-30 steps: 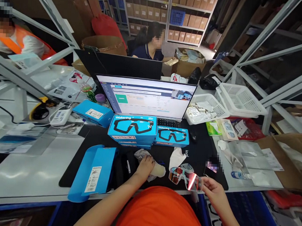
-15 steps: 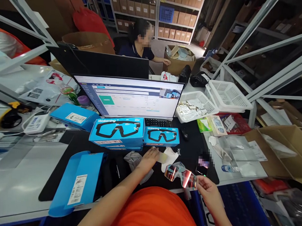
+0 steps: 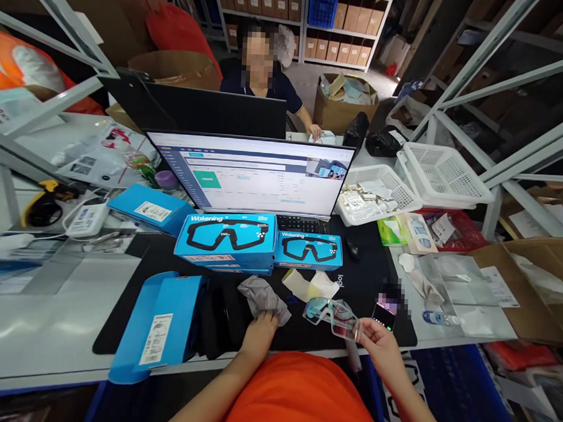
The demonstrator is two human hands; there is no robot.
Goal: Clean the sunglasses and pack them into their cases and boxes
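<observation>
By one end, my right hand (image 3: pixel 375 339) pinches a pair of shield sunglasses (image 3: pixel 331 316) with a clear frame and tinted lens, held above the black desk mat. My left hand (image 3: pixel 260 336) has its fingers closed at the lower edge of a crumpled grey cloth pouch (image 3: pixel 263 297); the fingertips are partly hidden. Beside that hand, on its left, lies a black case (image 3: pixel 225 311), and then an opened blue box (image 3: pixel 168 324) with a white label. A pale paper piece (image 3: pixel 322 284) and a yellowish strip (image 3: pixel 296 283) lie beyond the sunglasses.
Blue sunglasses boxes (image 3: pixel 227 240) stand before a monitor (image 3: pixel 250 175). A phone (image 3: pixel 384 315) lies to the right, with a mouse (image 3: pixel 352 247) farther back. White baskets (image 3: pixel 444 174) and an open carton (image 3: pixel 534 290) are at the right. Across the desk sits a co-worker (image 3: pixel 263 79).
My left hand has drawn back from the yellowish strip to the grey pouch. The sunglasses have tilted and moved slightly left in my right hand. The co-worker has turned forward.
</observation>
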